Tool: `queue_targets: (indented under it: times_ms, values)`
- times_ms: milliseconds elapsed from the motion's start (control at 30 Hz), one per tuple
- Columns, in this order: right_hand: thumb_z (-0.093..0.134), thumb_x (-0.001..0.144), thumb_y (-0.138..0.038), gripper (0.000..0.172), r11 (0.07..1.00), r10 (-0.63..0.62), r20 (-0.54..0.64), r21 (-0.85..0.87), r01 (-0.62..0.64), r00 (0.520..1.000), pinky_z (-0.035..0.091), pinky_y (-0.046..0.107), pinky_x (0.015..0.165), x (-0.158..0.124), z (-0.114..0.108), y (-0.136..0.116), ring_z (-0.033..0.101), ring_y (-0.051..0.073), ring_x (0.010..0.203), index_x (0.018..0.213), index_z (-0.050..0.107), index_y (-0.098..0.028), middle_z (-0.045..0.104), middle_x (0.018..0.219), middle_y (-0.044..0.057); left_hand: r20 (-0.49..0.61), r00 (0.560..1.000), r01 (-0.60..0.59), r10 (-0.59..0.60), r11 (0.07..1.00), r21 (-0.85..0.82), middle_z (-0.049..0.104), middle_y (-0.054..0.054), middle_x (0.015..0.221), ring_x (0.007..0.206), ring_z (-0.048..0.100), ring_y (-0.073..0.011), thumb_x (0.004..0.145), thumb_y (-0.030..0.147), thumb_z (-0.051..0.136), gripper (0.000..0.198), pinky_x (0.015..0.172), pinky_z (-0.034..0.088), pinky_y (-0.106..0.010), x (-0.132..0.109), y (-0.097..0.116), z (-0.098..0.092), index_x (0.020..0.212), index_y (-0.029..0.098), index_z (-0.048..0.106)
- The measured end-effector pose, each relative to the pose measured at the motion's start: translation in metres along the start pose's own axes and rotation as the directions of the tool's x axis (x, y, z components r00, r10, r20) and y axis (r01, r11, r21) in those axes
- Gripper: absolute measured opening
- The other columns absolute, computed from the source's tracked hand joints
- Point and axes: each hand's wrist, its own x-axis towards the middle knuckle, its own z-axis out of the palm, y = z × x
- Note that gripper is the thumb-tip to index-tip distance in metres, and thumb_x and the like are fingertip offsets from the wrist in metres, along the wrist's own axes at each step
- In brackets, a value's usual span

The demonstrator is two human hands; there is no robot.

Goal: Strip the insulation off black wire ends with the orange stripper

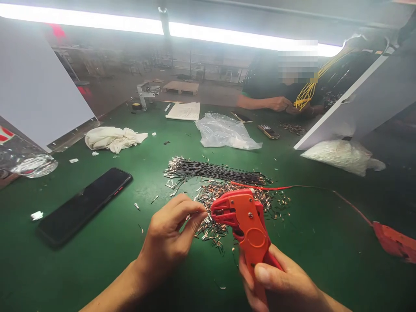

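My right hand (276, 277) is wrapped round the handle of a red and orange wire stripper (253, 221), whose jaws point left. Just left of those jaws, my left hand (175, 225) pinches something too small to make out between thumb and forefinger. Beneath and behind the tool lies a pile of short wire pieces and metal terminals (214, 238). A bundle of black wires (214, 169) with metal ends stretches across the green table (113, 268) beyond the pile.
A black phone (84, 206) lies at the left, a white cloth (113, 138) behind it. Further back are a clear plastic bag (224, 132) and a notebook (183, 111). A red strip runs right. Across the table, a person's hands (286, 105) hold yellow wires.
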Motion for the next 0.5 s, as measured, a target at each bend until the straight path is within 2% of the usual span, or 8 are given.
queue_targets:
  times_ms: [67, 167, 300, 400, 500]
  values:
    - [0.064, 0.080, -0.055, 0.043, 1.000, -0.023, 0.029, -0.012, 0.023, 0.999, 0.034, 0.017, 0.045, 0.0010, 0.0008, -0.0005, 0.041, 0.006, 0.045, 0.076, 0.054, -0.013, 0.046, 0.055, -0.004, 0.010, 0.992, 0.124, -0.124, 0.990, -0.059, 0.058, 0.001, 0.070, 0.064, 0.053, -0.0094, 0.088, 0.014, 0.060, 0.009, 0.059, 0.043, -0.021, -0.0003, -0.0001, 0.0001, 0.080, 0.017, 0.064]
    - [0.065, 0.080, -0.053, 0.042, 0.999, -0.047, 0.054, 0.011, 0.046, 0.997, 0.036, 0.018, 0.047, 0.0029, 0.0027, 0.0007, 0.044, 0.007, 0.047, 0.081, 0.055, -0.012, 0.049, 0.056, -0.002, 0.051, 0.948, 0.319, -0.314, 0.934, -0.164, 0.056, 0.001, 0.069, 0.061, 0.049, -0.0089, 0.087, 0.023, 0.063, 0.013, 0.054, 0.040, -0.021, -0.0004, -0.0001, 0.0004, 0.076, 0.017, 0.066]
    - [0.066, 0.080, -0.052, 0.041, 0.998, -0.056, 0.035, 0.033, 0.055, 0.998, 0.041, 0.019, 0.050, 0.0038, 0.0038, 0.0015, 0.045, 0.008, 0.048, 0.084, 0.056, -0.012, 0.051, 0.057, -0.001, 0.190, 0.834, 0.550, -0.519, 0.750, -0.366, 0.047, 0.003, 0.062, 0.047, 0.034, -0.0051, 0.083, 0.038, 0.066, 0.024, 0.042, 0.026, -0.020, 0.0015, 0.0007, 0.0012, 0.074, 0.016, 0.065]
    - [0.066, 0.081, -0.050, 0.040, 0.998, -0.057, 0.037, 0.042, 0.056, 0.998, 0.043, 0.020, 0.052, 0.0036, 0.0024, 0.0018, 0.046, 0.008, 0.050, 0.084, 0.056, -0.012, 0.052, 0.058, 0.000, 0.294, 0.755, 0.649, -0.586, 0.603, -0.464, 0.038, 0.007, 0.053, 0.043, 0.026, -0.0039, 0.078, 0.048, 0.069, 0.033, 0.038, 0.019, -0.019, 0.0033, 0.0004, 0.0018, 0.073, 0.016, 0.062]
    - [0.066, 0.082, -0.050, 0.040, 0.998, -0.060, 0.056, 0.035, 0.058, 0.997, 0.041, 0.019, 0.052, 0.0036, 0.0007, 0.0024, 0.046, 0.008, 0.051, 0.087, 0.056, -0.011, 0.052, 0.060, 0.000, 0.327, 0.726, 0.678, -0.604, 0.554, -0.482, 0.035, 0.008, 0.050, 0.042, 0.024, -0.0035, 0.075, 0.049, 0.072, 0.036, 0.038, 0.016, -0.018, 0.0035, -0.0008, 0.0019, 0.073, 0.015, 0.061]
